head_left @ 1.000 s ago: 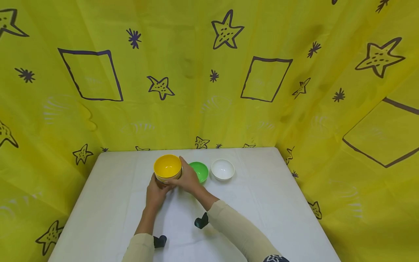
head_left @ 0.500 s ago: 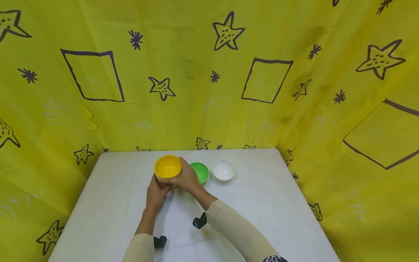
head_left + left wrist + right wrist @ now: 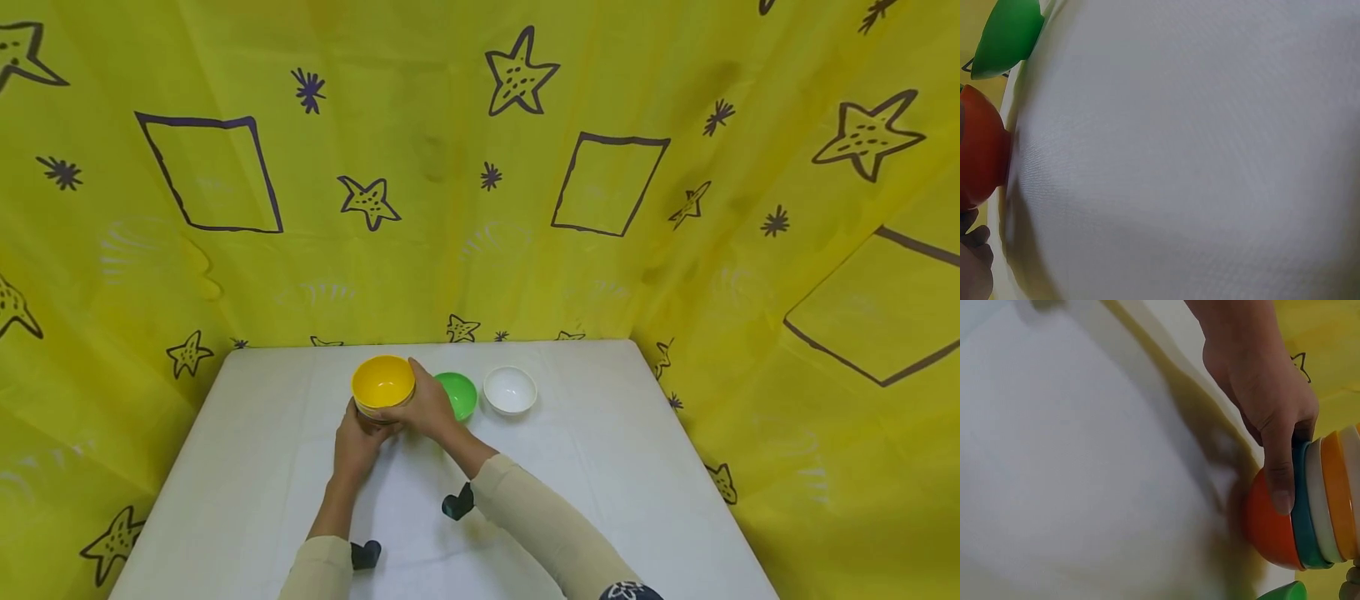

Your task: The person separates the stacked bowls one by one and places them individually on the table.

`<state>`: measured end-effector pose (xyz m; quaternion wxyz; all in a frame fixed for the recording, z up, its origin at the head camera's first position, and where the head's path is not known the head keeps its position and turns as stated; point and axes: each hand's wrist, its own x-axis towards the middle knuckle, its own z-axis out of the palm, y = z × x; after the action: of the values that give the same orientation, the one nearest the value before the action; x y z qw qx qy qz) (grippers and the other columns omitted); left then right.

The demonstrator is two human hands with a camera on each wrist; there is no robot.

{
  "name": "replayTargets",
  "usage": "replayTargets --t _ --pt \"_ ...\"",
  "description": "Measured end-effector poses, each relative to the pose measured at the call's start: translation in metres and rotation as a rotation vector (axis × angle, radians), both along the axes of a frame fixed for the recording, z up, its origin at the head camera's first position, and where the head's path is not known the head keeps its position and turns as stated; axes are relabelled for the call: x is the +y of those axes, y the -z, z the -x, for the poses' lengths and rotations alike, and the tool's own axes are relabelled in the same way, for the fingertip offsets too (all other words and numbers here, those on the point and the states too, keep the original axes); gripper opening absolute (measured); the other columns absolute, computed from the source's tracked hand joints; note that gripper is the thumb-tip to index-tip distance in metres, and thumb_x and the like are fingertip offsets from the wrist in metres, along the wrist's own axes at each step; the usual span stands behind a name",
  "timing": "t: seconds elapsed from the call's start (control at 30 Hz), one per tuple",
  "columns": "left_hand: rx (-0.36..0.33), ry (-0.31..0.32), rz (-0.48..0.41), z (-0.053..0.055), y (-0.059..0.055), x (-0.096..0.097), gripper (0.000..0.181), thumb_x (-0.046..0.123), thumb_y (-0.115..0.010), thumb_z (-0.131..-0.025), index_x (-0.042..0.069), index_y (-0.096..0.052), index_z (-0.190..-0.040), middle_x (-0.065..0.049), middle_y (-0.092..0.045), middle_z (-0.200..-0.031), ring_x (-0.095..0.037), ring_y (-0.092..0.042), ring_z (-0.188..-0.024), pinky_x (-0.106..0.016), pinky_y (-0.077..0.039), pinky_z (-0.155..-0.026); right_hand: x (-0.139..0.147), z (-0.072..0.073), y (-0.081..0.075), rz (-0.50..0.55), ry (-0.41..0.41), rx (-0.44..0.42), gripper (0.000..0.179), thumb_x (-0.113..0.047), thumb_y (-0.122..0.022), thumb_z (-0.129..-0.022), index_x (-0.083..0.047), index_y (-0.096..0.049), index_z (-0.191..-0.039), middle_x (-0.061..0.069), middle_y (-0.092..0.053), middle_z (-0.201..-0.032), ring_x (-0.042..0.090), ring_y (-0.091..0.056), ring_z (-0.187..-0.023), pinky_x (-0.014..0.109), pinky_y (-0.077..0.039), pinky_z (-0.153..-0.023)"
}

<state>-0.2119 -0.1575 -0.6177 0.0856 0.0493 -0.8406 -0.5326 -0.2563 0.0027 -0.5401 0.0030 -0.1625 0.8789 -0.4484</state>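
Both hands hold a stack of nested bowls, with a yellow bowl [image 3: 383, 382] on top. My left hand [image 3: 356, 442] grips the stack low on its near left side. Its thumb lies on the red-orange bottom bowl [image 3: 1269, 525], just under a teal bowl [image 3: 1309, 519], in the right wrist view. My right hand [image 3: 429, 408] holds the right side higher up, its thumb across the front. Above the teal one, a white bowl [image 3: 1325, 506] and an orange bowl [image 3: 1340, 494] show. Whether the stack's base touches the table cannot be told.
Right of the stack, a green bowl [image 3: 459, 395] sits partly behind my right hand. A white bowl [image 3: 511, 390] stands beside it. The white-covered table [image 3: 600, 500] ends at yellow patterned curtains [image 3: 420, 275] at the back and sides.
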Motion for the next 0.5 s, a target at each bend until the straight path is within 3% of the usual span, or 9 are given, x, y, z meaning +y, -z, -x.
replayTargets --t 0.27,0.5 --pt "0.033 -0.018 0.006 0.0012 0.0013 0.0005 0.102 0.035 -0.091 -0.085 0.000 -0.031 -0.160 -0.024 -0.044 -0.159 -0.041 -0.038 -0.150 -0.059 -0.029 -0.124 0.0022 -0.0019 -0.0061 0.054 -0.010 -0.011 0.089 -0.040 -0.096 -0.076 -0.012 -0.052 -0.148 0.003 -0.068 -0.135 0.018 -0.064 -0.119 0.038 -0.054 -0.105" --pt "0.019 -0.024 0.016 0.0000 -0.0004 0.0016 0.102 0.034 -0.091 -0.086 0.001 -0.030 -0.161 -0.024 -0.043 -0.161 -0.040 -0.038 -0.150 -0.058 -0.028 -0.125 0.0044 -0.0011 -0.0060 0.084 -0.032 -0.009 0.088 -0.034 -0.095 -0.078 -0.011 -0.051 -0.151 0.006 -0.067 -0.139 0.021 -0.064 -0.123 0.040 -0.053 -0.108"
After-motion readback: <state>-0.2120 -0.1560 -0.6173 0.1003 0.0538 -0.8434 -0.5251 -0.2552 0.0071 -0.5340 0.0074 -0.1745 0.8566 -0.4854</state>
